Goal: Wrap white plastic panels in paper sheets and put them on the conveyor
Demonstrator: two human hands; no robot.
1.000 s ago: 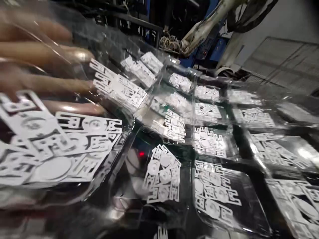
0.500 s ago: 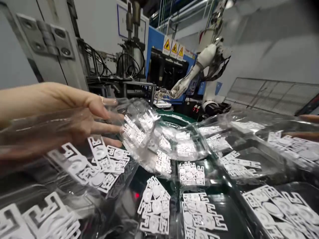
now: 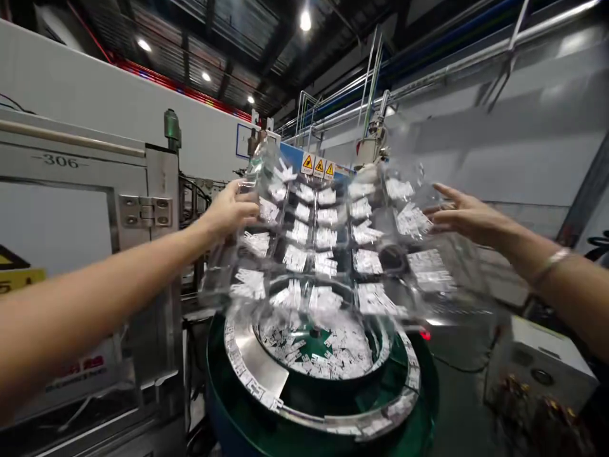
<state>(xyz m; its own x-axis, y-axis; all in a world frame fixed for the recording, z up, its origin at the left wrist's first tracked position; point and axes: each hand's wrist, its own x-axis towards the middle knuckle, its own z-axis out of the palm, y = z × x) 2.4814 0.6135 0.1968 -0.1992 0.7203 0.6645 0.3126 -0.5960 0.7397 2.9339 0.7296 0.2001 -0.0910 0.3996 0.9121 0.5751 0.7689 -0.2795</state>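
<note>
I hold a clear plastic tray [image 3: 333, 241] tilted steeply, its far edge raised, above a round green bowl feeder [image 3: 314, 374]. Its pockets hold several white flat stamped parts [image 3: 326, 238], which lie low in the pockets. My left hand [image 3: 231, 209] is closed on the tray's upper left edge. My right hand [image 3: 464, 212] presses the upper right edge with fingers stretched out. Loose white parts [image 3: 328, 346] lie heaped in the feeder's bowl and along its metal spiral track [image 3: 257, 365].
A grey machine cabinet [image 3: 71, 209] marked 306 stands on the left with a hinged door. A blue machine with yellow warning signs [image 3: 318, 166] is behind the tray. A white box [image 3: 542, 365] sits low on the right, beside the grey wall.
The tray went from lying nearly flat close under my face to being held out at arm's length and tipped up over the feeder. The view pulled back and up.
</note>
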